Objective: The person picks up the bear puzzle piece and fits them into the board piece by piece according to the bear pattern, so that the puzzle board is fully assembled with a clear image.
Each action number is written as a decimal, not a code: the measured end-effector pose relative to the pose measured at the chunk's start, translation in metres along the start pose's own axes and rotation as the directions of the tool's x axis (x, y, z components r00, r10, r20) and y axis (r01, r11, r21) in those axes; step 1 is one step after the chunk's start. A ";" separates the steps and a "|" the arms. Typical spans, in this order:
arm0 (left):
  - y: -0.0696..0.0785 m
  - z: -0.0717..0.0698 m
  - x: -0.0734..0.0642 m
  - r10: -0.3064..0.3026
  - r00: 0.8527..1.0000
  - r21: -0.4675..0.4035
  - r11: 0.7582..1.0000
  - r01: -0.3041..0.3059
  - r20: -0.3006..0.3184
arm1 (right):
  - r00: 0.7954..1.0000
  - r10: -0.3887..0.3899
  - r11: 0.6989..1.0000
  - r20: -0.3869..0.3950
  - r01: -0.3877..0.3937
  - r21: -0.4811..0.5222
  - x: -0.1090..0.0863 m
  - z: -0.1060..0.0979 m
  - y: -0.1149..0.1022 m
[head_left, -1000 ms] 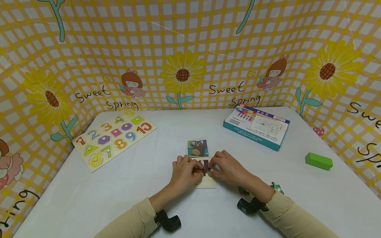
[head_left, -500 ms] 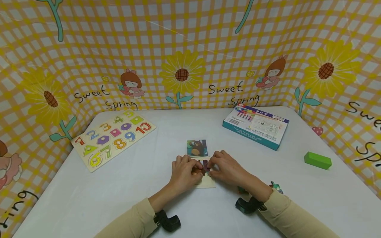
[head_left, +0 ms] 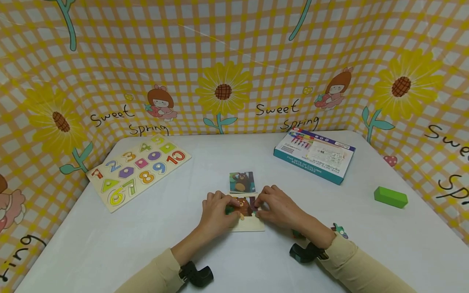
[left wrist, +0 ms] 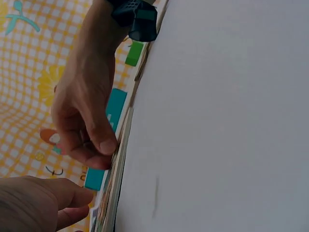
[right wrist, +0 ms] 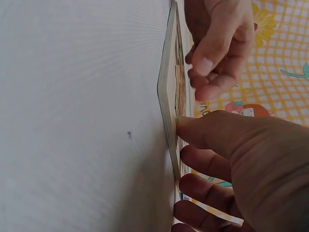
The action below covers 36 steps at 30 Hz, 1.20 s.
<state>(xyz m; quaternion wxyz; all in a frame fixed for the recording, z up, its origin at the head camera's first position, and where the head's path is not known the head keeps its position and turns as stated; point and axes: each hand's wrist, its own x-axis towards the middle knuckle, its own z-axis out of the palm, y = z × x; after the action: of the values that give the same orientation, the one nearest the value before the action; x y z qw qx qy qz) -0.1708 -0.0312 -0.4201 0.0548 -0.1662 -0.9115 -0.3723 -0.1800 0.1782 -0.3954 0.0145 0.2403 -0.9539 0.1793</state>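
A small wooden puzzle tray [head_left: 250,226] lies in front of me in the head view, its near strip bare wood. Bear jigsaw pieces [head_left: 246,208] fill its far part. At its left side is my left hand [head_left: 216,212], fingers bent, thumb and index finger apart with nothing visible between them. My right hand [head_left: 280,208] pinches the jigsaw piece at the tray's right edge between thumb and index finger; its fingertips partly hide that piece. Just behind the tray lies a square bear picture [head_left: 242,182]. In the right wrist view my left hand [right wrist: 219,48] hovers close to the pieces.
Loose colourful pieces [head_left: 340,230] lie partly under the right forearm. A number puzzle board [head_left: 139,173] is at the back left. A teal-sided box [head_left: 314,155] stands at the back right, with a green block [head_left: 390,197] nearer the right edge.
My left hand has shifted left off the bear pieces, uncovering the bear's face and body. My right hand stays at the tray's right edge.
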 end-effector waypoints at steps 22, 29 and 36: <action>-0.023 -0.023 -0.021 -0.028 0.999 0.038 0.999 0.026 0.046 | 1.000 0.019 1.000 0.000 -0.019 -0.004 0.000 0.001 0.000; -0.023 -0.023 -0.023 -0.024 0.999 0.033 0.999 0.022 0.044 | 1.000 0.018 1.000 -0.009 -0.018 0.000 0.001 0.001 -0.001; -0.023 -0.023 -0.023 -0.014 0.999 0.032 0.999 0.013 0.038 | 1.000 0.024 1.000 -0.013 -0.024 0.000 0.001 0.001 -0.001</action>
<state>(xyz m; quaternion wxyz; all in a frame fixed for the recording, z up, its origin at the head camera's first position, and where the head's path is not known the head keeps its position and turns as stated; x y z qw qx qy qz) -0.1575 -0.0687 -0.4244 0.0373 -0.1661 -0.9192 -0.3549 -0.1802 0.1767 -0.3958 0.0183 0.2275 -0.9566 0.1809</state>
